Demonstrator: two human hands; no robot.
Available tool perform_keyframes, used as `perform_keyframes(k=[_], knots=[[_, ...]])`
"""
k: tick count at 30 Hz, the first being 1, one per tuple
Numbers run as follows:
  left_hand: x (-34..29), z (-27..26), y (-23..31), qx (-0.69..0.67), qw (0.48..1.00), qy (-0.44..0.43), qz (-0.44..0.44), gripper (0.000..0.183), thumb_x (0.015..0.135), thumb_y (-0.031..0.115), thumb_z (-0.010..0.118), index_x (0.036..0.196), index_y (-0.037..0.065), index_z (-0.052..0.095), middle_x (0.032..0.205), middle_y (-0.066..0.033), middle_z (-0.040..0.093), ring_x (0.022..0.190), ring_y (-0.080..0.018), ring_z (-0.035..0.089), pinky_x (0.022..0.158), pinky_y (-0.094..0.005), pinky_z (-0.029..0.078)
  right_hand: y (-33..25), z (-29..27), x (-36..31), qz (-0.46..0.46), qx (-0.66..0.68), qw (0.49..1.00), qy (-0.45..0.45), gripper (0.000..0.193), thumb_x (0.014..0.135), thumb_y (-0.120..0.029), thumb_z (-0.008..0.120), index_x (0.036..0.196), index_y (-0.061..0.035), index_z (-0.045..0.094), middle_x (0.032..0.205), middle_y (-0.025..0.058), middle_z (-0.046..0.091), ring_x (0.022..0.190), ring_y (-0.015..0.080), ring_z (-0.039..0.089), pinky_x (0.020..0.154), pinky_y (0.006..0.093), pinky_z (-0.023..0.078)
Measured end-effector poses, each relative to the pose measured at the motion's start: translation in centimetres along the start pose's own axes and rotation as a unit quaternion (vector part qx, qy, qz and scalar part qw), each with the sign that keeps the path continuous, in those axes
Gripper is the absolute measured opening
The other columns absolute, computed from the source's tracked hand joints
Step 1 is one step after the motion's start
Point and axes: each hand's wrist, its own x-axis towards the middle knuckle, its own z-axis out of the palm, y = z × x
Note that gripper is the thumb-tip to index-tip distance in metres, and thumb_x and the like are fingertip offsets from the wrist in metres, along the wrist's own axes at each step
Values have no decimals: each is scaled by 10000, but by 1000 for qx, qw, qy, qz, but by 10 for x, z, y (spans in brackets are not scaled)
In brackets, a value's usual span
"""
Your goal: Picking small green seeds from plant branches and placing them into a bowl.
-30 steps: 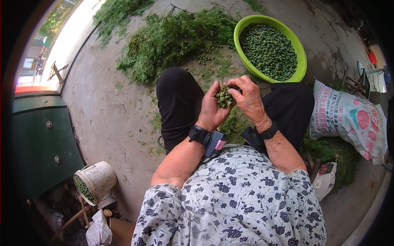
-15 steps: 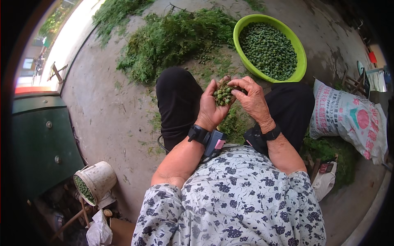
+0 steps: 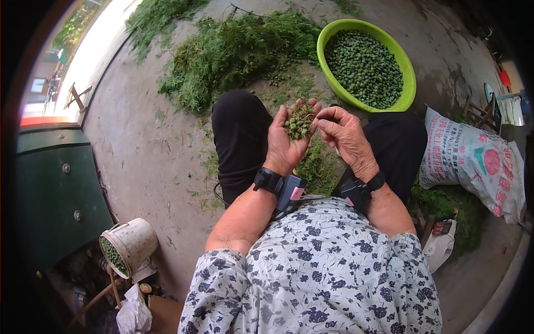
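Note:
My left hand point(image 3: 283, 146) is cupped palm up between my knees. In it lies a small heap of round green cones point(image 3: 298, 123) mixed with brownish twig bits. Just right of the heap is my right hand point(image 3: 349, 138), its thumb and forefinger pinched together near the left fingertips. Whatever sits in that pinch is too small to make out. Beyond my right knee stands a lime-green basin point(image 3: 410, 83) holding many similar green cones. A pile of feathery green branches point(image 3: 222, 61) lies on the floor ahead, with loose cones scattered at its edge.
A printed white sack point(image 3: 464, 164) leans at my right. On the left, a tipped white bucket point(image 3: 139, 242) with green cones inside rests near a dark green cabinet point(image 3: 61, 200). More green sprigs point(image 3: 320, 170) lie on the floor between my legs.
My right hand has drawn back to the right, off the cones in my left palm, and its fingers are now pinched. The left palm shows more openly.

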Motion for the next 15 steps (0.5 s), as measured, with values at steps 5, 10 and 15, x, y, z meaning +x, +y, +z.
perform_keyframes(k=[5,10,15], knots=[[0,-1,0,7,999,26,22,420,971,349,294,1146,3,455,1213,-204,490,1153,-341,463,950,-456,414,15,12,-1,-148,-412,898,40,212,723,-29,681,921,-13,606,839,13,554,766,96,537,682,249,462],[1,-5,0,-9,1000,12,7,440,969,351,299,1171,-16,434,1249,-214,452,1195,-360,411,1001,-487,351,19,16,-3,-188,-515,836,39,211,707,-49,687,899,-16,606,835,29,566,780,120,556,722,262,457],[2,-4,1,-2,1000,4,19,432,969,347,304,1172,-12,435,1253,-207,455,1203,-355,406,1005,-481,349,17,11,-3,-130,-411,901,52,154,746,-75,636,884,-20,594,823,44,581,696,127,575,571,264,450]])
